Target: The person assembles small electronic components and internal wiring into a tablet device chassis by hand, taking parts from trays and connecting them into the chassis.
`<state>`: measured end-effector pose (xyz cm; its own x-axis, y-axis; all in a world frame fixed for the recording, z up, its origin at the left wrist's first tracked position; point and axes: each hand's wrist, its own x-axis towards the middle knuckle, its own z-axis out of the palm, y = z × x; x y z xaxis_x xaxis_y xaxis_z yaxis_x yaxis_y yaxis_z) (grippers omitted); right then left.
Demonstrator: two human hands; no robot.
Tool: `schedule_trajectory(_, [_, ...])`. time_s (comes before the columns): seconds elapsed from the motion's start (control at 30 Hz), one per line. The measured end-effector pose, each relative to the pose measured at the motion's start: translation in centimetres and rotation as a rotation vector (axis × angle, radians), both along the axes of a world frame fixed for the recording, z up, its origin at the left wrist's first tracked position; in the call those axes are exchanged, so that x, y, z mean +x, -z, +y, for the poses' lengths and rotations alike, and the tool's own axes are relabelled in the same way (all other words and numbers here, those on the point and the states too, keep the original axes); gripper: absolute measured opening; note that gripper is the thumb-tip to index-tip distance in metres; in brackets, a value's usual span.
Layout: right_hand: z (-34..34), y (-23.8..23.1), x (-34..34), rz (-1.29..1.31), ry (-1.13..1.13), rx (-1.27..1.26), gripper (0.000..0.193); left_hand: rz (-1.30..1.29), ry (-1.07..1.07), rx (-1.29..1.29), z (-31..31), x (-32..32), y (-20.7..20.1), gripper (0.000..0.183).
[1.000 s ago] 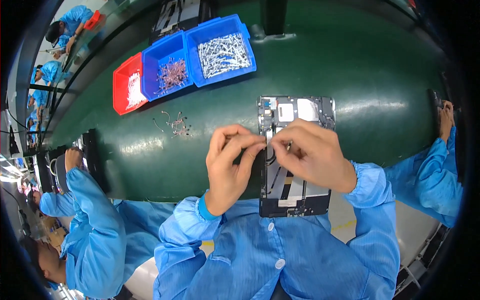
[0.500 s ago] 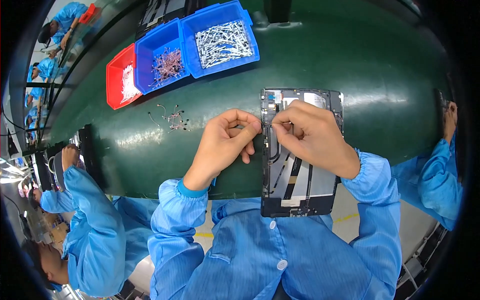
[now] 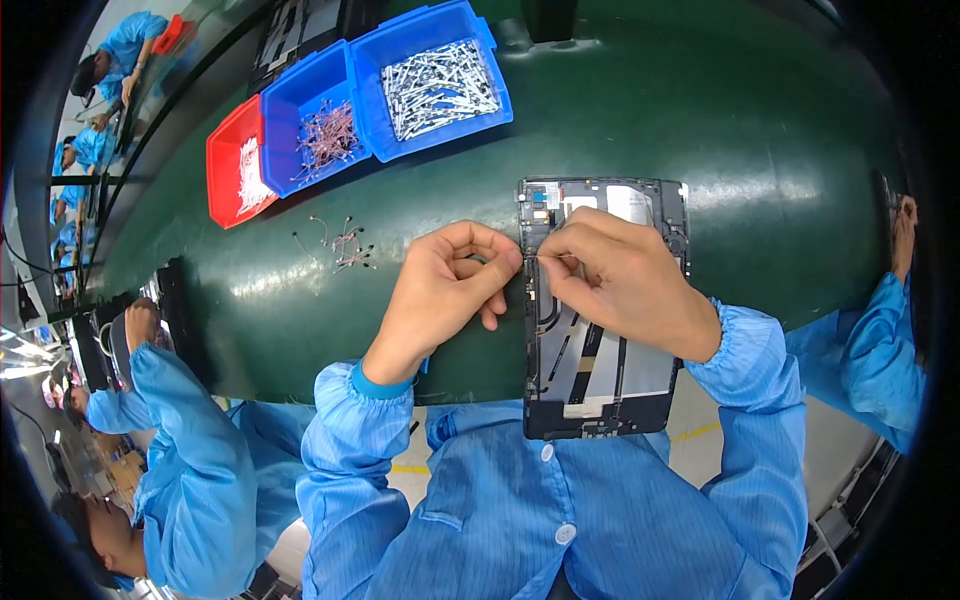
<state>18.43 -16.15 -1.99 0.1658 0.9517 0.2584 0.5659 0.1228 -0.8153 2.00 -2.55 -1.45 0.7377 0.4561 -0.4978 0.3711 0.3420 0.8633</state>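
An opened tablet body (image 3: 648, 390) with a black frame, flat cables and a grey inside lies in front of me, its lower end jutting past the table's near edge. At its left rim, a thin light-coloured wire (image 3: 532, 258) stretches between my fingertips. My left hand (image 3: 455, 285) pinches one end with thumb and forefinger, just outside the rim. Over the tablet's upper part, my right hand (image 3: 625, 270) holds the other end in a pinch and hides the middle of the tablet. What sits at the wire's ends is too small to tell.
Left on the green table (image 3: 800, 240) lies a small bunch of wired parts (image 3: 347, 247). Behind stand a red bin (image 3: 222, 190) of white pieces, a blue bin (image 3: 285, 110) of pinkish wired parts and another blue bin (image 3: 440, 130) of white-and-black strips. Co-workers sit on both sides.
My right fingertips have shifted slightly left and down, closer to the left hand, and the thin wire now shows between them. The whole view has shifted a little.
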Motion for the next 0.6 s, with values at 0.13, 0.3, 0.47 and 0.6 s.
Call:
schedule_trajectory(0.13, [0.14, 0.15, -0.14, -0.008, 0.011, 0.004, 0.01, 0.023, 0.003, 0.015, 0.06, 0.02, -0.18, 0.013])
schedule_trajectory(0.3, [-0.06, 0.39, -0.15, -0.042, 0.036, 0.004, 0.01, 0.031, 0.01, 0.013, 0.0, 0.17, -0.23, 0.014])
schedule_trajectory(0.47, [0.03, 0.32, -0.16, -0.077, 0.035, 0.038, 0.01, 0.048, -0.032, 0.072, -0.57, 0.18, -0.24, 0.014])
schedule_trajectory(0.6, [-0.06, 0.5, -0.25, -0.061, 0.047, 0.044, 0.012, 0.037, -0.032, 0.102, -0.81, 0.25, -0.04, 0.014])
